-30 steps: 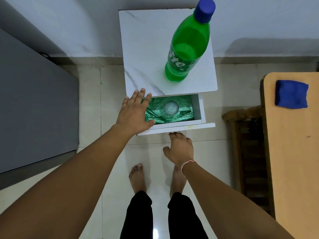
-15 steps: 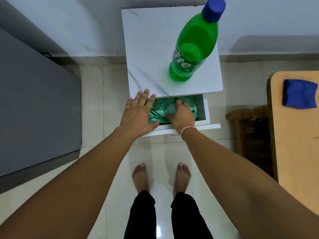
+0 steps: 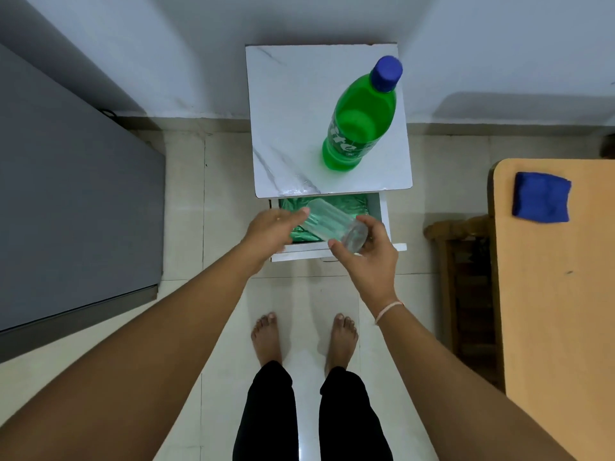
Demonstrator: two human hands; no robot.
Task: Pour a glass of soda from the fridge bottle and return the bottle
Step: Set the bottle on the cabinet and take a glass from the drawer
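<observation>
Now, from the head view: my right hand (image 3: 367, 257) has its fingers (image 3: 372, 224) clamped on the base of the glass (image 3: 332, 224), tilted on its side above the open drawer (image 3: 382, 211), so I can bring it up to the tabletop (image 3: 289, 111). My left hand (image 3: 271, 231) steadies the rim end, fingers apart, touching the glass. For pouring, 1 capped bottle (image 3: 359, 121) waits upright near the tabletop's right edge.

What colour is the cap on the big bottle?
Blue cap, on the green bottle, seen in the head view.
</observation>
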